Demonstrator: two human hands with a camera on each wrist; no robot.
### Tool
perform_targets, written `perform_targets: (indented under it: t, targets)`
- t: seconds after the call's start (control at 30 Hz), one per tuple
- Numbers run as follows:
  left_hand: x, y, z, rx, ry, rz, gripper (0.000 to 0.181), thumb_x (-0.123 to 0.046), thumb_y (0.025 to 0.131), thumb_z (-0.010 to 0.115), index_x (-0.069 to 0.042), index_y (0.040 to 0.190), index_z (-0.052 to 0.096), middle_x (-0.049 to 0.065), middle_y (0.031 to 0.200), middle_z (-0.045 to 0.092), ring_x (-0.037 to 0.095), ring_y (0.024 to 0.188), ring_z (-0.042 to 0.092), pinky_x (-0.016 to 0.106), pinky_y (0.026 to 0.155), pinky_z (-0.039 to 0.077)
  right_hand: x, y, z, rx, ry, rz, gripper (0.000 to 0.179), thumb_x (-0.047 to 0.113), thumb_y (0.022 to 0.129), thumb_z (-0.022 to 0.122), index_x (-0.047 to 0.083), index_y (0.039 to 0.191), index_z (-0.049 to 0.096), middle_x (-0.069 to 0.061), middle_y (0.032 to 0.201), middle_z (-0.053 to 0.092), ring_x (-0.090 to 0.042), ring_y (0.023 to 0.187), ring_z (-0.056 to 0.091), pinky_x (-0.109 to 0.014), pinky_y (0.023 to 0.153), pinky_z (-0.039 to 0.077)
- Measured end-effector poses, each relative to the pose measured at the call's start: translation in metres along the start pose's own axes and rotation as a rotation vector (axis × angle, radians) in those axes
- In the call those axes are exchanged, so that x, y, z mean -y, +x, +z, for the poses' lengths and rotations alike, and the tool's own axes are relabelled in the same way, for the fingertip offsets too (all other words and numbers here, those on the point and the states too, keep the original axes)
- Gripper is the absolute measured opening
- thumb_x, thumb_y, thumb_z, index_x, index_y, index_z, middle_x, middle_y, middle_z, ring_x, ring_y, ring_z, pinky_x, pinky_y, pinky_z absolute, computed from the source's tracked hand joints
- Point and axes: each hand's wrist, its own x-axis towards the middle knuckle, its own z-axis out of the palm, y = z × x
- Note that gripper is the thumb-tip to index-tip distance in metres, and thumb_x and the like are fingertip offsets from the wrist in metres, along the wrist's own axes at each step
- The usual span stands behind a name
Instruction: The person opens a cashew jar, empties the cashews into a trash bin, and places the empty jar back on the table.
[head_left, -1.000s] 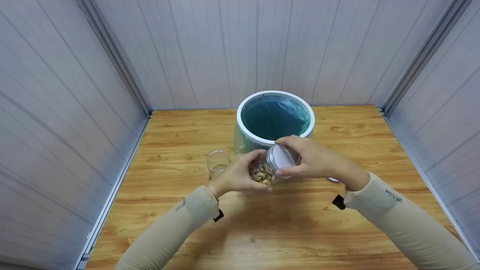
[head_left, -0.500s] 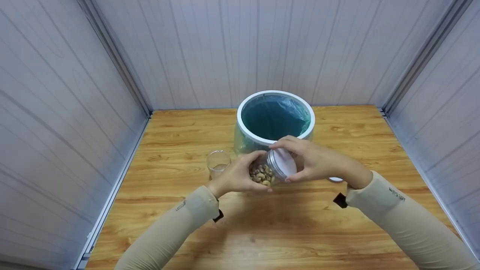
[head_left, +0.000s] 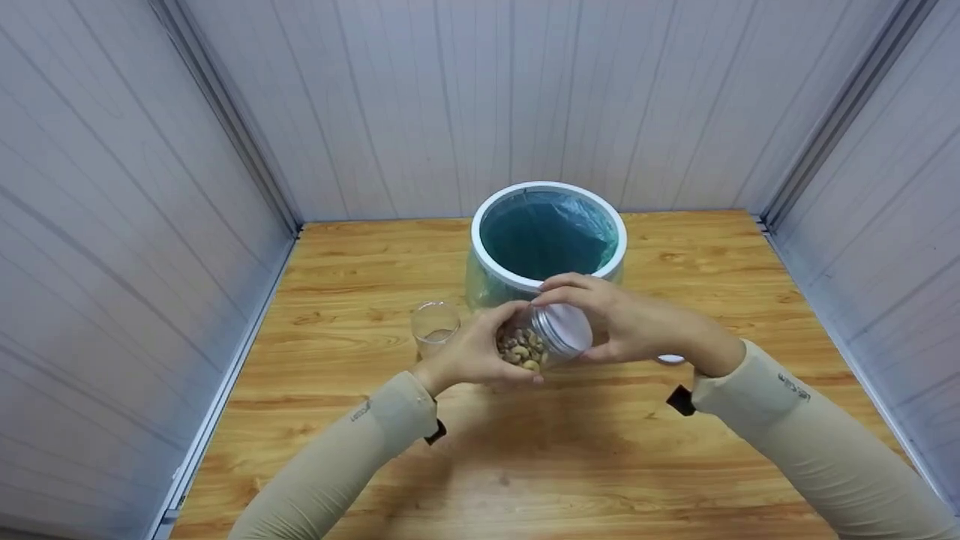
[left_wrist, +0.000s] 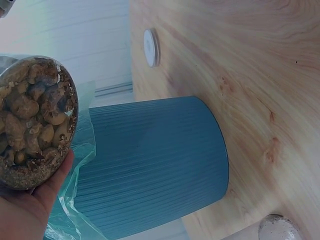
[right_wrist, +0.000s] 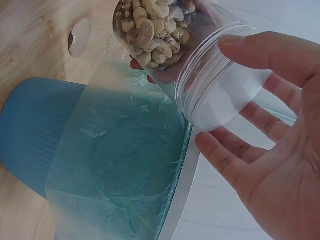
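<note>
Above the table, close in front of the bin, my left hand (head_left: 469,352) grips a clear jar (head_left: 523,349) partly filled with cashews. The jar lies tilted, its ridged mouth end facing right with a pale, whitish face. My right hand (head_left: 634,321) holds that end, fingers over the top and thumb on the opposite side. In the right wrist view, the thumb of the right hand (right_wrist: 285,140) presses the ridged neck of the jar (right_wrist: 200,75) and the fingertips sit at its edge. The left wrist view shows cashews through the bottom of the jar (left_wrist: 35,120).
A blue ribbed bin (left_wrist: 155,165) with a white rim (head_left: 480,238) and a green bag liner (right_wrist: 120,145) stands behind the hands. Left of it is a clear cup (head_left: 435,324). A round white lid (left_wrist: 150,47) lies on the wooden table (head_left: 510,480) to the right.
The right hand's fingers have shifted leftward round the jar's mouth end, and its thumb has moved lower and to the right. The left hand keeps its grip, almost still.
</note>
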Motion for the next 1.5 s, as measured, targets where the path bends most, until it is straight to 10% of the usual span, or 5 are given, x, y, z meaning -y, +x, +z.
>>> perform_targets:
  t: [0.27, 0.5, 1.5]
  targets:
    - [-0.0022, 0.0016, 0.0007, 0.004, 0.013, 0.004, 0.097, -0.043, 0.075, 0.101, -0.011, 0.153, 0.055, 0.004, 0.143, 0.068, 0.016, 0.122, 0.066, 0.038, 0.108, 0.058, 0.0013, 0.0031, 0.0011, -0.132, 0.006, 0.114, 0.084, 0.041, 0.091, 0.089, 0.006, 0.156, 0.050, -0.014, 0.147, 0.061, -0.029, 0.122, 0.063, -0.049, 0.094, 0.064]
    - [-0.0027, 0.0022, 0.0003, -0.003, 0.016, 0.011, 0.098, -0.041, 0.073, 0.102, -0.009, 0.153, 0.055, 0.004, 0.142, 0.069, 0.015, 0.122, 0.066, 0.037, 0.108, 0.058, 0.0026, 0.0032, 0.0020, -0.074, -0.021, 0.260, 0.085, 0.051, 0.092, 0.085, 0.012, 0.159, 0.048, -0.010, 0.139, 0.066, -0.023, 0.106, 0.066, -0.041, 0.088, 0.064]
    - [0.0023, -0.0042, -0.0002, -0.008, -0.017, -0.029, 0.096, -0.042, 0.074, 0.101, -0.014, 0.153, 0.055, 0.003, 0.142, 0.068, 0.017, 0.122, 0.066, 0.039, 0.106, 0.059, -0.0006, -0.0032, -0.0071, -0.105, 0.013, 0.099, 0.081, 0.021, 0.088, 0.092, 0.006, 0.154, 0.048, -0.016, 0.150, 0.056, -0.033, 0.124, 0.059, -0.051, 0.091, 0.064]
